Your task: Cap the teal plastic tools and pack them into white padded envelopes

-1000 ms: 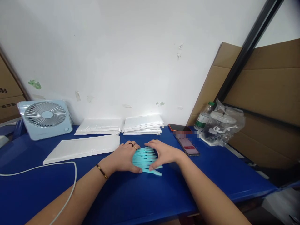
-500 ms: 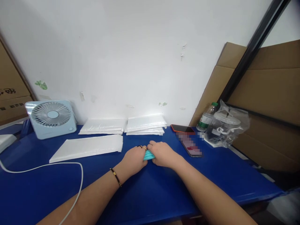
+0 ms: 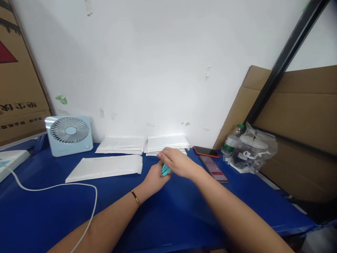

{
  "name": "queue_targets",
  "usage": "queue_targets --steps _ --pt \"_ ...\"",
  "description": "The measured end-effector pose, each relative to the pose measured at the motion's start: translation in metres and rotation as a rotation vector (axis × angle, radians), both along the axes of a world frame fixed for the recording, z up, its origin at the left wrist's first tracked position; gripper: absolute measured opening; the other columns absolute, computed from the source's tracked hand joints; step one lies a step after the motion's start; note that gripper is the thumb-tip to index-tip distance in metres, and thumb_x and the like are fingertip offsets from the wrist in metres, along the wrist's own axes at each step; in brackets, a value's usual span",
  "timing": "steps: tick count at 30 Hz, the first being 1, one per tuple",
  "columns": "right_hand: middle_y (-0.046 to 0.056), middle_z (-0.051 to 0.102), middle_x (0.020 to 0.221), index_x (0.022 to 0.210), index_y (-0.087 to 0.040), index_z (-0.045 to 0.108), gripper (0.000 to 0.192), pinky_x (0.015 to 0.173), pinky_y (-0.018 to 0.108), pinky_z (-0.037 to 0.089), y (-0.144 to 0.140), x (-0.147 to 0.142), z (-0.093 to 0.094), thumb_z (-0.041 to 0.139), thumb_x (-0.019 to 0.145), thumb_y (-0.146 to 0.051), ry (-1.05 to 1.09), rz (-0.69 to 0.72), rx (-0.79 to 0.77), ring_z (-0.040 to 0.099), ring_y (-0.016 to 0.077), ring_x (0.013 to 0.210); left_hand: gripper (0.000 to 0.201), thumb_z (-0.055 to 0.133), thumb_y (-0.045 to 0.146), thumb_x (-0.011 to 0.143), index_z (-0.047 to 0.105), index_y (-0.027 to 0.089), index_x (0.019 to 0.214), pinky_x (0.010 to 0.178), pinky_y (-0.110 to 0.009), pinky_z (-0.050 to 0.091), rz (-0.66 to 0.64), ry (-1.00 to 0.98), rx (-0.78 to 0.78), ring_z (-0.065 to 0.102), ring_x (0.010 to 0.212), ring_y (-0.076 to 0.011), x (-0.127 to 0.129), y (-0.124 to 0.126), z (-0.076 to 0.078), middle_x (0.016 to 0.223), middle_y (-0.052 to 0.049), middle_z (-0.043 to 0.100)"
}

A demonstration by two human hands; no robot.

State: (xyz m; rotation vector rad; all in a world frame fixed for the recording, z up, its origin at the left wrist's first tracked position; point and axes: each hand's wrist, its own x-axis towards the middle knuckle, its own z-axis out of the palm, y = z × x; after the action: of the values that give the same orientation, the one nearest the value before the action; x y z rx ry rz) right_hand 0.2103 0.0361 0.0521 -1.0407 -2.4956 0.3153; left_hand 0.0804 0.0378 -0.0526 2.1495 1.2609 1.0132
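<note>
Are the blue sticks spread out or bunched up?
Bunched up: the blue sticks sit gathered between the left hand and right hand.

Teal sticks (image 3: 165, 170), fanned flat a sec ago, now bunched & lifted in left hand (image 3: 155, 177); right hand (image 3: 176, 162) raised off them, frame centre. Cam tilted up.

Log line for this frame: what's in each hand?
left hand: grips teal sticks | right hand: over sticks, grip unclear | beside: white mailer, phone

Smooth turquoise plastic sticks (image 3: 166, 170)
</note>
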Motion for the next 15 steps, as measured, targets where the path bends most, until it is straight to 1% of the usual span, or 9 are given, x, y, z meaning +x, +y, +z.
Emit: queue_targets --steps 2,4,6,8,10,11,12,13,15 --pt "0.005 0.060 0.079 0.079 -0.017 0.063 0.034 0.066 0.027 0.040 0.003 0.010 -0.002 0.043 0.088 -0.044 -0.011 -0.004 -0.108 0.055 0.0157 0.074 0.014 0.049 0.026 0.079 0.051 0.019 0.091 0.067 -0.029 0.045 -0.001 0.205 0.057 0.061 0.080 -0.0201 -0.007 0.002 0.004 0.089 -0.005 0.064" --pt "0.003 0.062 0.080 0.087 -0.019 0.064 0.032 0.062 0.026 0.042 0.008 0.022 -0.001 0.064 0.072 -0.047 -0.031 0.014 -0.314 0.056 0.0162 0.073 0.016 0.048 0.023 0.081 0.051 0.019 0.095 0.069 -0.031 0.043 0.001 0.452 0.189 0.061 0.080 -0.0222 -0.013 0.002 0.012 0.088 -0.007 0.065" --pt "0.003 0.063 0.079 0.093 -0.018 0.063 0.044 0.060 0.025 0.045 0.011 0.030 -0.006 0.075 0.059 -0.044 -0.041 0.038 -0.658 0.058 0.0162 0.071 0.015 0.044 0.021 0.084 0.049 0.018 0.098 0.070 -0.033 0.041 0.003 0.650 0.338 0.060 0.078 -0.0229 -0.014 -0.001 0.023 0.083 -0.008 0.064" --pt "0.004 0.064 0.079 0.093 -0.015 0.061 0.047 0.060 0.026 0.048 0.012 0.031 -0.018 0.075 0.058 -0.043 -0.022 0.085 -1.084 0.061 0.0165 0.071 0.011 0.041 0.020 0.087 0.047 0.017 0.095 0.069 -0.034 0.040 -0.027 0.766 0.459 0.059 0.074 -0.0222 -0.011 -0.007 0.030 0.076 -0.007 0.063" --pt "0.005 0.064 0.079 0.091 -0.013 0.060 0.045 0.059 0.026 0.049 0.009 0.030 -0.034 0.072 0.060 -0.043 -0.022 0.156 -1.418 0.062 0.0150 0.067 0.007 0.041 0.020 0.088 0.046 0.018 0.093 0.066 -0.033 0.039 -0.095 0.829 0.556 0.059 0.072 -0.0210 -0.005 -0.014 0.034 0.073 -0.005 0.062" --pt "0.003 0.063 0.075 0.090 -0.013 0.060 0.042 0.056 0.024 0.048 0.007 0.029 -0.041 0.071 0.062 -0.042 -0.024 0.156 -1.478 0.060 0.0119 0.061 0.007 0.042 0.020 0.087 0.046 0.018 0.093 0.065 -0.032 0.039 -0.128 0.851 0.593 0.058 0.072 -0.0205 -0.001 -0.018 0.035 0.073 -0.005 0.062" --pt "0.001 0.060 0.070 0.087 -0.013 0.060 0.037 0.053 0.022 0.046 0.004 0.028 -0.046 0.068 0.065 -0.041 -0.023 0.135 -1.467 0.056 0.0095 0.055 0.007 0.043 0.019 0.087 0.045 0.018 0.093 0.064 -0.031 0.039 -0.149 0.869 0.621 0.058 0.071 -0.0200 0.002 -0.022 0.035 0.073 -0.005 0.062" --pt "0.000 0.058 0.066 0.085 -0.013 0.060 0.033 0.052 0.021 0.045 0.000 0.028 -0.050 0.066 0.067 -0.040 -0.042 0.101 -1.383 0.054 0.0083 0.052 0.008 0.043 0.019 0.086 0.046 0.018 0.094 0.063 -0.031 0.039 -0.157 0.882 0.631 0.059 0.070 -0.0198 0.004 -0.025 0.035 0.073 -0.005 0.062" --pt "0.000 0.057 0.065 0.082 -0.014 0.059 0.025 0.054 0.022 0.045 -0.009 0.028 -0.052 0.062 0.072 -0.036 -0.141 -0.001 -1.003 0.054 0.0102 0.054 0.012 0.046 0.019 0.083 0.046 0.017 0.096 0.063 -0.031 0.039 -0.114 0.880 0.585 0.059 0.068 -0.0198 0.005 -0.028 0.035 0.073 -0.005 0.063"
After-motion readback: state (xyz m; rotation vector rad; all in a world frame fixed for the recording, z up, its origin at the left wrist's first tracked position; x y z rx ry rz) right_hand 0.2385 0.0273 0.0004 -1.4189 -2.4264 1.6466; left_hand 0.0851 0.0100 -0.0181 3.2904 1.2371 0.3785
